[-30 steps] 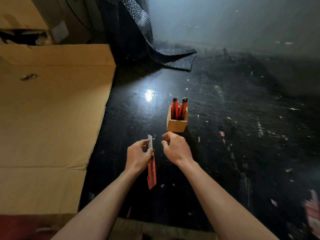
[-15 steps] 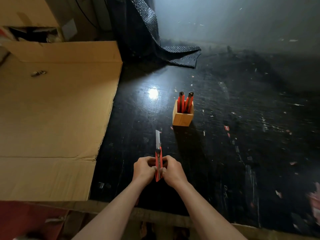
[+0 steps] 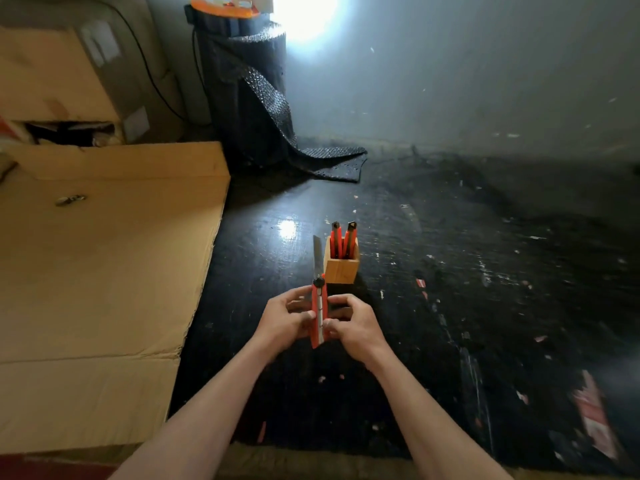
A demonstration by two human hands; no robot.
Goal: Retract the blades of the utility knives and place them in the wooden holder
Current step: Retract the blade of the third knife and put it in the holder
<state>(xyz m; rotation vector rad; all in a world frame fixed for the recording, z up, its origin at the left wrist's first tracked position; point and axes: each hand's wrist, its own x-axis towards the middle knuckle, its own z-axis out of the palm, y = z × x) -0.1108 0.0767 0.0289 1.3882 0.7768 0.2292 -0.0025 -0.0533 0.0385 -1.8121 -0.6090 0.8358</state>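
Note:
A red utility knife [image 3: 319, 311] is held upright between both hands over the black table, its long blade sticking out toward the holder. My left hand [image 3: 285, 320] grips its left side and my right hand [image 3: 353, 323] grips its right side. Just beyond the blade tip stands the square wooden holder [image 3: 341, 270], with two red utility knives [image 3: 342, 240] upright in it, their black ends up.
A large flat cardboard sheet [image 3: 104, 271] covers the left of the table. A roll of black bubble wrap [image 3: 256, 109] stands at the back, with its loose end on the table. Paper scraps dot the black surface [image 3: 485, 306] on the right.
A second ago only my left hand held the knife. Both hands then closed on it and brought it upright in front of the holder. The view has tilted up.

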